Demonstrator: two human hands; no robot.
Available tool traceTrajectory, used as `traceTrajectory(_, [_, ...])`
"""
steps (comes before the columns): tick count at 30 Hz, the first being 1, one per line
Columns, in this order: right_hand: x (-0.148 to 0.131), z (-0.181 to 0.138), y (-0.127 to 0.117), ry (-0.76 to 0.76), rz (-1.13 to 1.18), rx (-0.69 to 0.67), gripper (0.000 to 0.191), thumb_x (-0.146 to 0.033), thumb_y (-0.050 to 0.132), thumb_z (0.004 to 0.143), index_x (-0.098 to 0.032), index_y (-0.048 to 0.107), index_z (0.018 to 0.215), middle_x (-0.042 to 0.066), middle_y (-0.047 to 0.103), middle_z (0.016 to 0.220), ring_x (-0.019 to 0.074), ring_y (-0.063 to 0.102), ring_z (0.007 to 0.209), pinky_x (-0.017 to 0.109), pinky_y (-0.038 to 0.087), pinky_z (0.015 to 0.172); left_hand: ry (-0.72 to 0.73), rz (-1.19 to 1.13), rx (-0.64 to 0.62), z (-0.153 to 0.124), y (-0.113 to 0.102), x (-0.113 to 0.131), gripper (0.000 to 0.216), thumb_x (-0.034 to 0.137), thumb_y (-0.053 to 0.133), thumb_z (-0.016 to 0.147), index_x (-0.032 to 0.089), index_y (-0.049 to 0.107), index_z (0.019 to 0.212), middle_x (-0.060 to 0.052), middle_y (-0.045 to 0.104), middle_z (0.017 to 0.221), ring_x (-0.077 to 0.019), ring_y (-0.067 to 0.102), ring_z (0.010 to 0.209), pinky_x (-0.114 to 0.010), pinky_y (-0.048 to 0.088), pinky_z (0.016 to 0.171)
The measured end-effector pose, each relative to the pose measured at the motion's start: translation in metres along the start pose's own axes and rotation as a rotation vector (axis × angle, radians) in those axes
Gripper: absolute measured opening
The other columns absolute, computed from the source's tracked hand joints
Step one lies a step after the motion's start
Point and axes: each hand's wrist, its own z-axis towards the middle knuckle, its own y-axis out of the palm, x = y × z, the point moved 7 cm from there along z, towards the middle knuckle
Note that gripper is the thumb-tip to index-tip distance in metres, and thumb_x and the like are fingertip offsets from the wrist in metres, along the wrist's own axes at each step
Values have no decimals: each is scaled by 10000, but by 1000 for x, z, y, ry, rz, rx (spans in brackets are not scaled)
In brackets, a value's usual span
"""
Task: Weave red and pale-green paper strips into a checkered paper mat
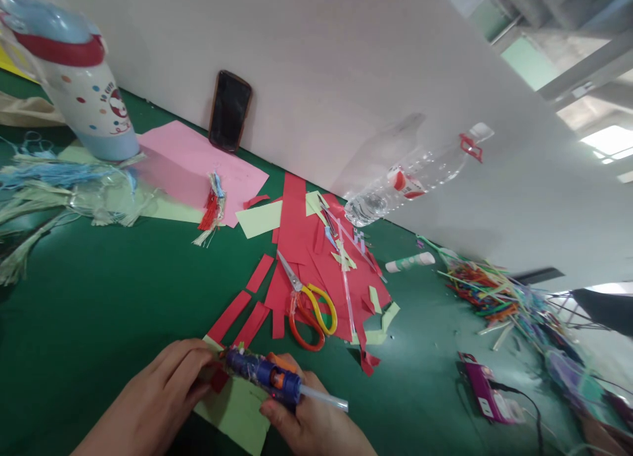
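My right hand is wrapped round a blue and orange hot glue gun with a clear glue stick poking out of its back. Its nozzle points left at a small red paper piece. My left hand pinches that red piece over a pale green paper sheet on the green table. Red paper strips lie just beyond my hands.
Scissors with orange and yellow handles lie on cut red paper. Further back are pink paper, a small tassel, a phone leaning on the wall, a clear bottle, a glue stick, coloured straws and a printed bottle.
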Motion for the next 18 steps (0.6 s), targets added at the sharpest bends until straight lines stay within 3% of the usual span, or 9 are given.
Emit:
traceTrajectory(13, [-2, -1, -4, 27, -1, -19, 607, -525, 562, 867, -233, 509, 1396, 138, 636, 1198, 317, 599, 1099, 397, 486, 959, 28, 1, 54, 4, -7, 7, 199, 220, 556, 878, 315, 609, 1045, 40, 713, 971, -119, 720, 864, -173, 573, 785])
traceTrajectory(15, [-1, -1, -5, 17, 24, -24, 571, -521, 554, 870, -210, 549, 1348, 144, 635, 1165, 307, 606, 1052, 403, 491, 934, 16, -7, 59, 5, -9, 8, 189, 208, 539, 879, 308, 616, 1020, 38, 716, 946, -119, 722, 838, -168, 575, 764])
traceTrajectory(18, [-3, -2, -8, -50, 149, 14, 446, -533, 533, 893, -194, 644, 1160, 91, 651, 958, 241, 607, 873, 359, 508, 831, -7, -18, 24, 5, -8, 8, 209, 179, 491, 880, 297, 630, 983, 33, 723, 932, -121, 724, 839, -169, 576, 753])
